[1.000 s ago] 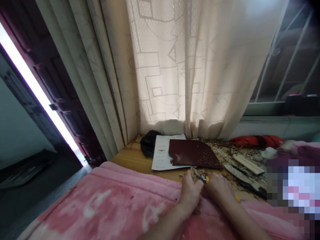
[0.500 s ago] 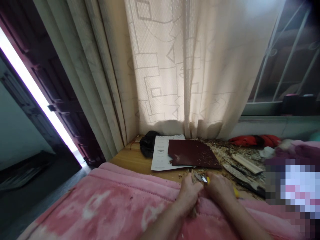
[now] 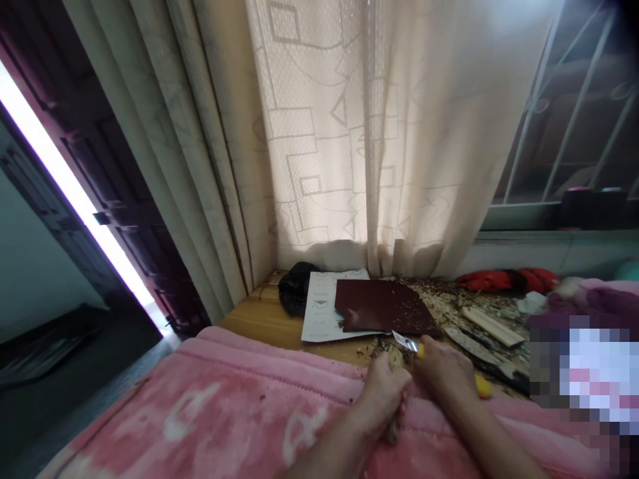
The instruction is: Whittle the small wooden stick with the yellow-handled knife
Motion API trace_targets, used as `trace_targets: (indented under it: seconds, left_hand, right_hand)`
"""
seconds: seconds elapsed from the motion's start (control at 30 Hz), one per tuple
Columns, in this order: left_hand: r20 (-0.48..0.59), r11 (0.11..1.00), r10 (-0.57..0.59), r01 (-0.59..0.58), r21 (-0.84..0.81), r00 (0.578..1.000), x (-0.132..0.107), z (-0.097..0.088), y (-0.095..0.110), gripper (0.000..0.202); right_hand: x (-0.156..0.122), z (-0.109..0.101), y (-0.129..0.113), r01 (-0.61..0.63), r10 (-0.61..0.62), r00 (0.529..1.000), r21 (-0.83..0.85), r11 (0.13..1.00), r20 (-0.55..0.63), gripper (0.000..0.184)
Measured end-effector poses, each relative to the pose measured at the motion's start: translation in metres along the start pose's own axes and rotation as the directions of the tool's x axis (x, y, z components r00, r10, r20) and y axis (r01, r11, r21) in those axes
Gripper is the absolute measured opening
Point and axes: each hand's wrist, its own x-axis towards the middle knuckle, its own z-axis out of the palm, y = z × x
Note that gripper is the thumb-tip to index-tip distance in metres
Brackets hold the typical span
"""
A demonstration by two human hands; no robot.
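Note:
My left hand (image 3: pixel 382 394) is closed around a piece of wood (image 3: pixel 395 360). Its pale end sticks up past my fingers, and its lower part shows beneath my palm. My right hand (image 3: pixel 446 374) grips a yellow-handled utility knife (image 3: pixel 482 386) whose blade points left and away from me. The blade tip stands just beyond the end of the wood, apart from it. Both hands are over the near edge of the table, above a pink blanket (image 3: pixel 234 406). Wood shavings (image 3: pixel 380 347) lie just past my left hand.
A dark red board (image 3: pixel 379 303) overlaps a white printed sheet (image 3: pixel 319 313), with a black bag (image 3: pixel 295 289) at their left. To the right lie a pale wooden strip (image 3: pixel 494 327), a dark-handled tool (image 3: pixel 499 369), more shavings and red cloth (image 3: pixel 514 279). Curtains (image 3: pixel 319 133) hang behind.
The knife blade has moved from against the wood to a little beyond it, and now points away. My left hand has shifted slightly nearer, showing the wood's pale end.

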Motion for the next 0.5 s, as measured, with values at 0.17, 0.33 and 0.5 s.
trace_targets:
  seconds: [0.17,0.33,0.5]
  left_hand:
    - [-0.044,0.998,0.044,-0.042,0.052,0.998,-0.0006,-0.0007,-0.0022,0.018]
    - [-0.027,0.997,0.075,-0.076,-0.02,0.997,0.0024,-0.0047,-0.0064,0.018]
    - [-0.034,0.994,0.071,-0.074,-0.081,0.997,0.0055,-0.0052,-0.0093,0.022]
  right_hand:
    - [0.0037,-0.0015,0.0046,-0.041,0.04,0.999,0.017,0.999,0.031,0.018]
    - [0.0022,-0.0037,0.005,-0.03,0.029,0.999,0.026,0.999,0.038,0.019]
    - [0.0015,-0.0053,0.0043,-0.008,0.007,0.999,0.02,1.0,0.031,0.022]
